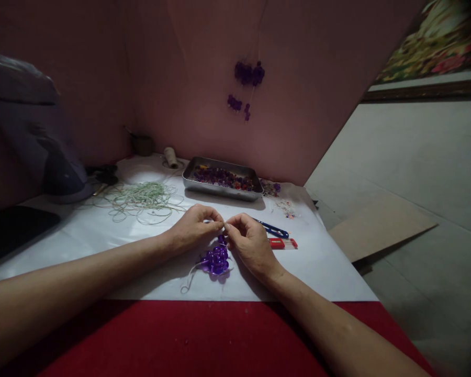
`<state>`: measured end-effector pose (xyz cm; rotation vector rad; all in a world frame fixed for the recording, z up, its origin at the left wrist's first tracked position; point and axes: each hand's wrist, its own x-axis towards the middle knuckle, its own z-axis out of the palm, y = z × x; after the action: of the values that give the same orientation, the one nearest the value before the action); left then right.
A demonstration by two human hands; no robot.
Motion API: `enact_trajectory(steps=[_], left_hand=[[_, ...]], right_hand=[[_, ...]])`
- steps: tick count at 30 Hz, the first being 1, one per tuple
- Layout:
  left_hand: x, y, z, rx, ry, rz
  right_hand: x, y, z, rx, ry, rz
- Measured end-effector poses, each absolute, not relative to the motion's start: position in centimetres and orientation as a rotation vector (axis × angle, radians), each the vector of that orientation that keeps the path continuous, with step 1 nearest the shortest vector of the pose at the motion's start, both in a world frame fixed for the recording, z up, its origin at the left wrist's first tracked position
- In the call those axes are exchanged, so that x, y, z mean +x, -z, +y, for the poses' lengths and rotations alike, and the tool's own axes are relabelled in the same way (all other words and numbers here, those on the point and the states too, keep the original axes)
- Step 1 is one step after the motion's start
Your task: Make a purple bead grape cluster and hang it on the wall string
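My left hand and my right hand meet over a white sheet, fingertips pinched together on a thin pale cord. From that cord hangs a cluster of purple beads, resting on the sheet just below the fingers. A loose cord tail trails off the cluster to the left. Both hands are closed in a pinch.
A metal tray with several purple and mixed beads stands behind the hands. Tangled greenish cord lies at left, blue snips and a red lighter at right. Purple bead clusters hang on the pink wall. Red cloth covers the near edge.
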<state>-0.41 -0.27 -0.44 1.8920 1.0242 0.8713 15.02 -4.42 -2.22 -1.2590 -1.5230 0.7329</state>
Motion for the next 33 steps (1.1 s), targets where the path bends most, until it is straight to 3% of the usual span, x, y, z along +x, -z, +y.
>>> enact_trajectory(steps=[33], left_hand=[[-0.3,0.32,-0.26,1.896,-0.822,0.977]], right_hand=[[14.97,2.09,-4.66,-1.296,-0.639,-1.581]])
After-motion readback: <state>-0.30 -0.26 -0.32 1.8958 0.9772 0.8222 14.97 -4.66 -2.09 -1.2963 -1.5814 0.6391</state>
